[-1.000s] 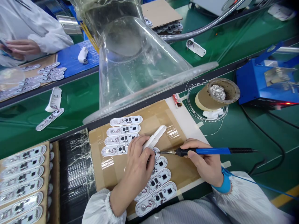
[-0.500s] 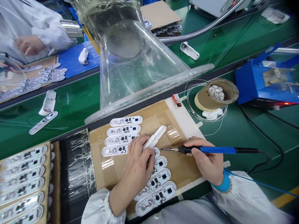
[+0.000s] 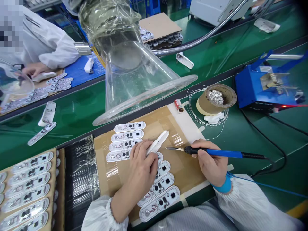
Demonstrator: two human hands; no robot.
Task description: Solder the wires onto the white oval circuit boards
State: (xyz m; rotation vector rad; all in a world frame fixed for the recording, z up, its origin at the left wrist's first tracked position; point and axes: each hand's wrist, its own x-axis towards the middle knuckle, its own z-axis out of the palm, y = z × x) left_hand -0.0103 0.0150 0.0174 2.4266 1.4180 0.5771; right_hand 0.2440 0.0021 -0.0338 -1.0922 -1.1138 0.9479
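Note:
My left hand [image 3: 141,165] is closed around a narrow white plastic casing [image 3: 158,141], whose far end sticks out past my fingers over the cardboard. In my right hand [image 3: 213,162] is a soldering iron [image 3: 216,153] with a blue and black handle. Its tip points left, a short way from the casing and apart from it. Finished-looking white panels with circuit boards lie in two groups: one row [image 3: 130,127] beyond my left hand, another [image 3: 160,203] nearer my body. My left hand hides parts of both groups.
A clear fume hood [image 3: 141,83] hangs over the far edge. Solder wire [image 3: 192,109] coils around a brown pot [image 3: 204,104], beside a blue soldering station [image 3: 255,86]. Stacked panels on cardboard [image 3: 29,192] stand at left. Across the bench, a co-worker's hand [image 3: 36,69] is at work.
The view has shifted slightly. My left hand keeps hold of the casing, and the soldering iron stays in my right hand. The co-worker's hand has moved and now holds a white part.

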